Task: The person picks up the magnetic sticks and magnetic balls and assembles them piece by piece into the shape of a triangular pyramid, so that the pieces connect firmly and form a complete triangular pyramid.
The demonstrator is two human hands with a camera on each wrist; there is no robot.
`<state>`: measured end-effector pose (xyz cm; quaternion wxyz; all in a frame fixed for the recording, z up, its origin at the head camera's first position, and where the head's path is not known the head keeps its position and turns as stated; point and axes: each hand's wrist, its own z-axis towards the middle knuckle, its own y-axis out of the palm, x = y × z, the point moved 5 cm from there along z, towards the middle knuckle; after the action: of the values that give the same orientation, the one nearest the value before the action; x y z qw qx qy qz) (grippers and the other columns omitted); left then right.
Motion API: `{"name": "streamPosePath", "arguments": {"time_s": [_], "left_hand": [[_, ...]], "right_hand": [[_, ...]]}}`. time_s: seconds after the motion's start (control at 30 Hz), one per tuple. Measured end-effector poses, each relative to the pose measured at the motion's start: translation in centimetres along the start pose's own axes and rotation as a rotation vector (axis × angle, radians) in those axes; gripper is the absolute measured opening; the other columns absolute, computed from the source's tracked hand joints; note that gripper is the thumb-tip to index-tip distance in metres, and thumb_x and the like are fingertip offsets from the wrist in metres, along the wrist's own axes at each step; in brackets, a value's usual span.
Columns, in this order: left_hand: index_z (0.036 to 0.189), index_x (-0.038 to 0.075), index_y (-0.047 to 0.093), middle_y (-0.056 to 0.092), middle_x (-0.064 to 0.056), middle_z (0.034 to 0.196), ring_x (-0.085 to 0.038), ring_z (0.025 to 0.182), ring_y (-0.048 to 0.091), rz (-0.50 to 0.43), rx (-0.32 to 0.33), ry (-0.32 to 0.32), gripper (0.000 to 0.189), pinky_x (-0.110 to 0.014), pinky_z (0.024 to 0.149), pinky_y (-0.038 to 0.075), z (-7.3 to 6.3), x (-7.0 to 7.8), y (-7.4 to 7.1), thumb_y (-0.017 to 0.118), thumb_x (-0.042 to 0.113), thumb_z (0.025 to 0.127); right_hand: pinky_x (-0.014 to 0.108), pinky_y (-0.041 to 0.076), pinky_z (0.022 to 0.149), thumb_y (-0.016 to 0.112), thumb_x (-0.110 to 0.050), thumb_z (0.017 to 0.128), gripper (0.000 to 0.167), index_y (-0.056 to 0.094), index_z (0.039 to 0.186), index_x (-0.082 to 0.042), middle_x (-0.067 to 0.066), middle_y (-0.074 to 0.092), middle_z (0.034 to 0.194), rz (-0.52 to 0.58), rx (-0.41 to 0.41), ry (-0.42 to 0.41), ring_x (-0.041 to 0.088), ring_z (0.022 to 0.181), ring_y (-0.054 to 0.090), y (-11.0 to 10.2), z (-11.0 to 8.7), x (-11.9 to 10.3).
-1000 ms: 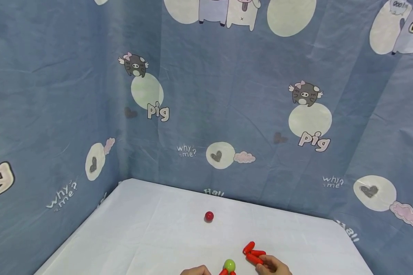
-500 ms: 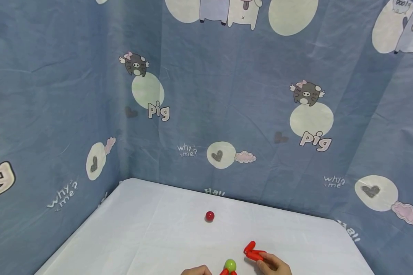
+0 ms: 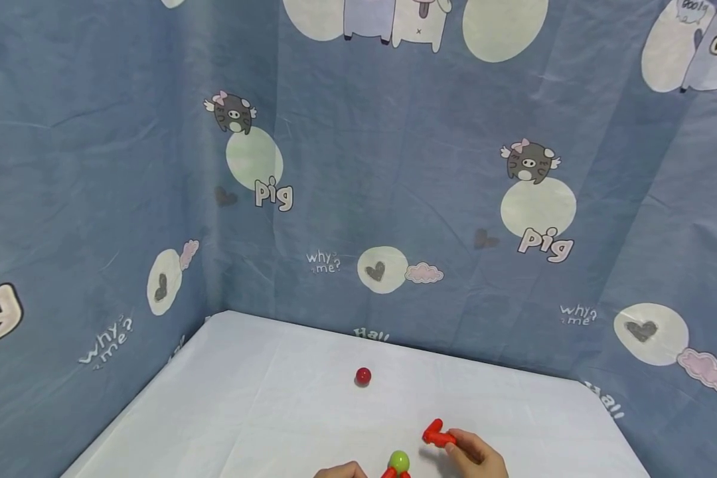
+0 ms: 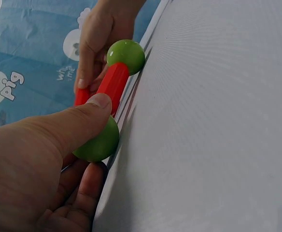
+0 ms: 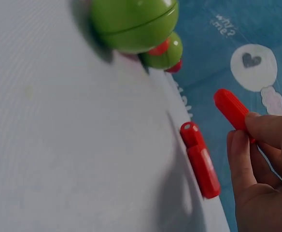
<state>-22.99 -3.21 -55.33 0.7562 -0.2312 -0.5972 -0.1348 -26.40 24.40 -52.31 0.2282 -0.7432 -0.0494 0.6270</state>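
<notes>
My left hand [image 4: 49, 140] grips a piece built of green balls and red sticks. Its thumb lies on a red stick [image 4: 114, 86] that joins a far green ball [image 4: 126, 56] to a nearer green ball [image 4: 100, 142]. In the head view only part of that hand shows at the bottom edge, beside a green ball [image 3: 399, 461]. My right hand [image 3: 477, 454] pinches a loose red stick [image 5: 231, 108] between thumb and fingers, raised over the table. Two more red sticks [image 5: 203, 171] lie on the cloth close to it, end to end in the right wrist view.
A red ball [image 3: 363, 376] rests farther back on the white-covered table [image 3: 287, 392]. Blue curtains [image 3: 394, 166] printed with pigs and hearts rise along the table's back and left edges.
The right hand has taken hold of one red stick and lifted it slightly off the table from beside the other two. The left hand and its piece have stayed nearly still.
</notes>
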Motion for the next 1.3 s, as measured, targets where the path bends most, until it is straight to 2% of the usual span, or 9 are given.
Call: {"name": "streamPosePath", "arguments": {"time_s": [0.13, 0.4, 0.63, 0.83, 0.93, 1.1, 1.3], "left_hand": [[0.090, 0.010, 0.067, 0.070, 0.013, 0.078, 0.004, 0.072, 0.063, 0.004, 0.010, 0.014, 0.019, -0.018, 0.062, 0.051, -0.1, -0.1, 0.0, 0.063, 0.027, 0.099], [0.092, 0.007, 0.067, 0.074, 0.008, 0.082, 0.002, 0.076, 0.068, -0.056, -0.018, 0.059, 0.020, -0.020, 0.065, 0.056, -0.3, -0.3, 0.3, 0.060, 0.024, 0.101], [0.091, 0.007, 0.067, 0.073, 0.009, 0.081, 0.002, 0.076, 0.067, -0.056, -0.003, 0.018, 0.022, -0.018, 0.066, 0.054, -0.4, 0.0, 0.1, 0.062, 0.026, 0.099], [0.091, 0.007, 0.067, 0.072, 0.010, 0.079, 0.002, 0.075, 0.067, -0.055, 0.002, 0.011, 0.022, -0.019, 0.066, 0.054, -0.4, 0.1, 0.0, 0.063, 0.027, 0.099], [0.091, 0.007, 0.067, 0.073, 0.010, 0.080, 0.001, 0.077, 0.068, -0.054, 0.002, 0.011, 0.022, -0.019, 0.067, 0.054, -0.4, 0.0, 0.1, 0.062, 0.027, 0.099], [0.090, 0.006, 0.066, 0.071, 0.010, 0.078, 0.003, 0.075, 0.066, -0.038, 0.015, 0.000, 0.022, -0.018, 0.066, 0.053, -0.3, 0.1, 0.0, 0.064, 0.026, 0.098], [0.089, 0.006, 0.067, 0.068, 0.012, 0.074, 0.005, 0.071, 0.062, -0.008, 0.026, -0.021, 0.021, -0.016, 0.064, 0.050, -0.1, 0.1, -0.1, 0.066, 0.026, 0.096]], "right_hand": [[0.040, 0.061, 0.086, 0.083, -0.036, 0.085, 0.055, 0.070, 0.123, 0.002, 0.017, 0.075, 0.113, 0.002, -0.007, -0.053, 0.024, 0.099, 0.073, 0.0, -0.4, -1.1], [0.036, 0.061, 0.084, 0.077, -0.027, 0.092, 0.048, 0.067, 0.128, 0.003, 0.019, 0.073, 0.118, 0.065, 0.007, -0.084, 0.023, 0.097, 0.073, 0.4, -1.2, -2.7], [0.031, 0.061, 0.083, 0.076, -0.020, 0.093, 0.044, 0.067, 0.129, 0.003, 0.022, 0.070, 0.126, 0.089, 0.014, -0.113, 0.024, 0.104, 0.073, 0.9, -1.8, -3.7], [0.030, 0.061, 0.080, 0.075, -0.015, 0.092, 0.039, 0.068, 0.126, 0.003, 0.020, 0.073, 0.118, 0.083, 0.032, -0.143, 0.022, 0.094, 0.074, 1.1, -1.9, -3.9], [0.030, 0.062, 0.079, 0.076, -0.014, 0.092, 0.035, 0.070, 0.123, 0.002, 0.018, 0.075, 0.115, 0.070, 0.055, -0.129, 0.021, 0.091, 0.074, 1.1, -2.1, -4.0], [0.029, 0.061, 0.077, 0.076, -0.014, 0.092, 0.034, 0.071, 0.122, 0.001, 0.018, 0.075, 0.116, 0.071, 0.062, -0.139, 0.022, 0.088, 0.074, 1.1, -2.6, -4.7], [0.017, 0.057, 0.075, 0.076, -0.010, 0.090, 0.030, 0.074, 0.119, -0.002, 0.014, 0.076, 0.114, 0.030, 0.068, -0.226, 0.006, 0.087, 0.071, 1.7, -3.6, -5.8]]}}
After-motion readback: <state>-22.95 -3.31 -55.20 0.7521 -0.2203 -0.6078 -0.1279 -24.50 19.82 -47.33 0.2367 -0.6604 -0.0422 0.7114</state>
